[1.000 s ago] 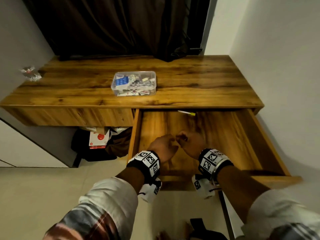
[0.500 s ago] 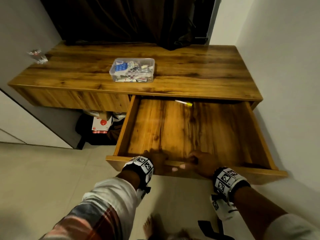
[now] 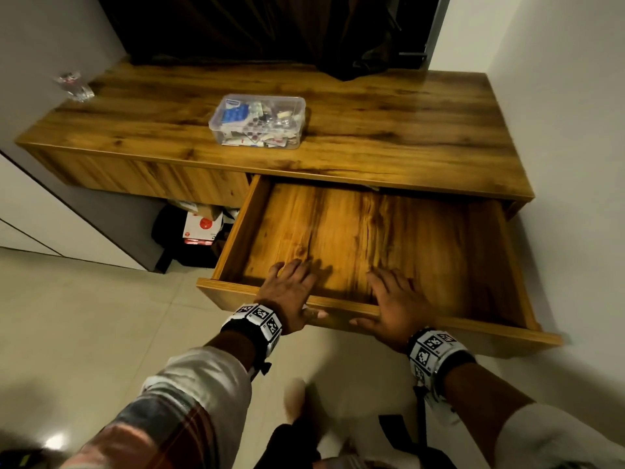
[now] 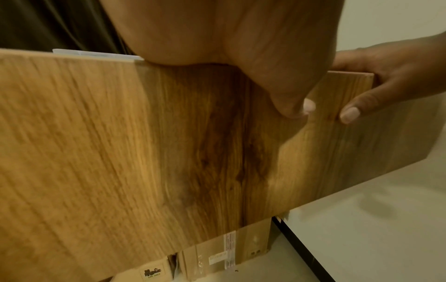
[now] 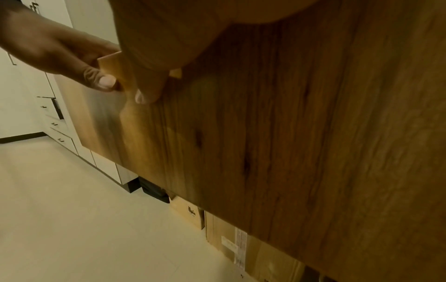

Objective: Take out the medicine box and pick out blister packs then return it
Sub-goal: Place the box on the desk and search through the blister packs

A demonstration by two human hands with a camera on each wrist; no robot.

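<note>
The clear plastic medicine box (image 3: 258,121), full of blister packs and small cartons, stands on the wooden desk top (image 3: 389,130), left of centre. Below it the wide drawer (image 3: 372,238) is pulled far out and its floor is bare. My left hand (image 3: 287,289) and right hand (image 3: 395,302) both grip the drawer front (image 4: 169,143) side by side, left of its middle. Their fingers reach over the top rim into the drawer. The left thumb (image 4: 289,106) and right thumb (image 5: 149,89) press on the outer face.
A small glass object (image 3: 74,86) sits at the desk's back left corner, with a dark curtain (image 3: 270,28) behind. A dark bag with a red-and-white box (image 3: 199,228) lies under the desk. Cardboard boxes (image 4: 229,248) stand under the drawer. A wall (image 3: 558,96) is close on the right.
My hands came out of the drawer to its front edge and now lie over the rim, further apart. The yellow item at the drawer's back is now almost hidden under the desk top.
</note>
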